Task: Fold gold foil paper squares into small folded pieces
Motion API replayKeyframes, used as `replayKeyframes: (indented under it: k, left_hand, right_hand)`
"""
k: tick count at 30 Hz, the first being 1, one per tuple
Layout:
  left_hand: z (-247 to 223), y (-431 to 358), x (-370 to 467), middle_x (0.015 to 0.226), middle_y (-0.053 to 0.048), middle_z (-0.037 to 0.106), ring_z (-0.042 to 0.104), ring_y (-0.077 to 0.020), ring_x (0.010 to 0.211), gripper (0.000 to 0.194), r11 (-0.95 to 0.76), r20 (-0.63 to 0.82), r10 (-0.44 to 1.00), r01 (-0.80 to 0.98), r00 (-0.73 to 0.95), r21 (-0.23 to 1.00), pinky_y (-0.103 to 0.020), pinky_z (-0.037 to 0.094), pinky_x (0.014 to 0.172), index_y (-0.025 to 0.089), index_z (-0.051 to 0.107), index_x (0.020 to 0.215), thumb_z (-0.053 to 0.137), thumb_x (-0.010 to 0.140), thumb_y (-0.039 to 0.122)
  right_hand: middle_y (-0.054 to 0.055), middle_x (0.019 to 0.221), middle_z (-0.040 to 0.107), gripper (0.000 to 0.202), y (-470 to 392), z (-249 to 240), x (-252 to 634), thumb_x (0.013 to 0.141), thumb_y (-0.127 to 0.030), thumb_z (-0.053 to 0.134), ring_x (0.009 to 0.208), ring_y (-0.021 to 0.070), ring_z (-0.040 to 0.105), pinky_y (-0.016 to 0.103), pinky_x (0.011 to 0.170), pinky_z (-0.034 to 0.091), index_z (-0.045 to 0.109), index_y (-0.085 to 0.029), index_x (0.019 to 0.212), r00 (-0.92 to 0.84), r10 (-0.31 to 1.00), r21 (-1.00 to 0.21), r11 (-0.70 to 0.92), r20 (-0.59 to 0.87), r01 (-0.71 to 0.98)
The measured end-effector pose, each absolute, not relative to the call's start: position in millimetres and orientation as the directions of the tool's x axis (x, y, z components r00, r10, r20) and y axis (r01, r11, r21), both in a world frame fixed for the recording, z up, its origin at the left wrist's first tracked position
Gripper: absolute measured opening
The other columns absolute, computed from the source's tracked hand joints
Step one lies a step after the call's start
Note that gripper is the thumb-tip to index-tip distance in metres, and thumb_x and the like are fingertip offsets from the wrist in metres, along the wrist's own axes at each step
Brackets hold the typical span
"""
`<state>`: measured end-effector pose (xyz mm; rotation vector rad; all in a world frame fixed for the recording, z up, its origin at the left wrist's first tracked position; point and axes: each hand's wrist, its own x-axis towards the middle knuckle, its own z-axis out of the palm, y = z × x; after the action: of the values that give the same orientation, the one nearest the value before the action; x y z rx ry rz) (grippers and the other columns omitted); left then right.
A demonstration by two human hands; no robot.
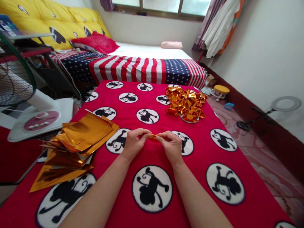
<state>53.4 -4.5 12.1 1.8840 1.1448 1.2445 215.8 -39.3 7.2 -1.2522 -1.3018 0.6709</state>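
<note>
Between my two hands is a small, narrow piece of folded gold foil paper (154,136), mostly covered by fingers. My left hand (137,141) pinches its left end with thumb and forefinger. At the right end, my right hand (171,145) is closed on it in the same way. Both hands are over the middle of the red cloth (192,183) with monkey prints. To the left lies an uneven stack of flat gold foil sheets (83,131). A heap of folded gold foil pieces (186,101) sits at the far right of the cloth.
A white fan base (42,120) stands close on the left. Beyond the cloth is a bed with a flag-patterned cover (133,69) and a red pillow (97,43). Along the right are a yellow stool (221,89) and a ring light (285,104) on the floor.
</note>
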Motion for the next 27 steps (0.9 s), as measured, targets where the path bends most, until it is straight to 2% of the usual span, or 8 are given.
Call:
replayKeyframes:
  k: [4,9,11,15,18,23,27]
  left_hand:
    - [12.5,-5.3,54.1,0.078,-0.003,0.074,0.066,-0.0148,0.070,0.011,-0.446,0.405,0.895,0.330,0.190,0.832,-0.024,0.050,0.070,0.019,0.073,0.081,0.064,0.083,0.025]
    - [9.1,-2.5,51.3,0.080,-0.004,0.074,0.065,-0.0151,0.070,0.014,-0.414,0.399,0.910,0.324,0.115,0.851,-0.024,0.049,0.067,0.018,0.073,0.083,0.063,0.084,0.029]
    - [7.8,-1.2,49.7,0.080,-0.004,0.073,0.064,-0.0151,0.070,0.015,-0.397,0.388,0.917,0.318,0.096,0.861,-0.024,0.048,0.065,0.018,0.072,0.083,0.063,0.084,0.030]
    - [9.0,-1.1,49.1,0.083,-0.004,0.073,0.064,-0.0146,0.071,0.016,-0.399,0.364,0.916,0.290,0.167,0.870,-0.023,0.048,0.063,0.019,0.072,0.090,0.066,0.083,0.031]
    - [11.6,-1.8,50.4,0.086,-0.004,0.071,0.065,-0.0151,0.076,0.018,-0.466,0.402,0.878,0.273,0.261,0.842,-0.023,0.049,0.066,0.021,0.073,0.096,0.069,0.081,0.030]
    - [13.2,-1.6,50.9,0.080,-0.004,0.069,0.063,-0.0146,0.073,0.011,-0.517,0.432,0.848,0.299,0.306,0.802,-0.025,0.049,0.069,0.021,0.074,0.085,0.066,0.084,0.027]
    - [13.5,-2.1,50.6,0.080,-0.004,0.069,0.063,-0.0154,0.074,0.012,-0.525,0.436,0.844,0.316,0.313,0.790,-0.027,0.049,0.071,0.020,0.073,0.084,0.063,0.086,0.026]
  right_hand:
    - [0.002,0.071,0.068,0.008,-39.2,7.8,215.5,0.077,-0.027,0.071,0.067,0.0154,0.062,0.026,0.063,0.049,0.072,-0.021,0.072,0.208,0.923,-0.930,0.270,0.324,0.247]
    - [0.002,0.081,0.073,0.011,-38.7,4.9,216.2,0.075,-0.025,0.071,0.072,0.0165,0.066,0.027,0.067,0.052,0.072,-0.021,0.085,0.249,0.934,-0.960,0.219,0.258,0.173]
    - [0.002,0.077,0.073,0.010,-38.3,3.9,217.4,0.074,-0.026,0.072,0.069,0.0162,0.065,0.026,0.065,0.051,0.073,-0.020,0.082,0.277,0.925,-0.958,0.211,0.260,0.193]
    - [0.001,0.071,0.071,0.007,-38.4,4.2,219.1,0.074,-0.026,0.072,0.062,0.0150,0.062,0.025,0.058,0.048,0.073,-0.020,0.076,0.276,0.923,-0.950,0.208,0.269,0.232]
    - [0.001,0.070,0.071,0.006,-39.3,4.3,218.5,0.075,-0.025,0.070,0.061,0.0148,0.062,0.025,0.058,0.048,0.072,-0.019,0.075,0.223,0.939,-0.952,0.210,0.260,0.224]
    - [0.003,0.080,0.073,0.012,-40.5,3.0,215.7,0.076,-0.023,0.069,0.068,0.0163,0.067,0.025,0.062,0.051,0.072,-0.020,0.087,0.129,0.966,-0.966,0.201,0.223,0.164]
    - [0.003,0.082,0.073,0.010,-41.0,3.5,214.7,0.079,-0.022,0.068,0.069,0.0158,0.067,0.025,0.064,0.052,0.072,-0.020,0.088,0.124,0.953,-0.950,0.251,0.277,0.188]
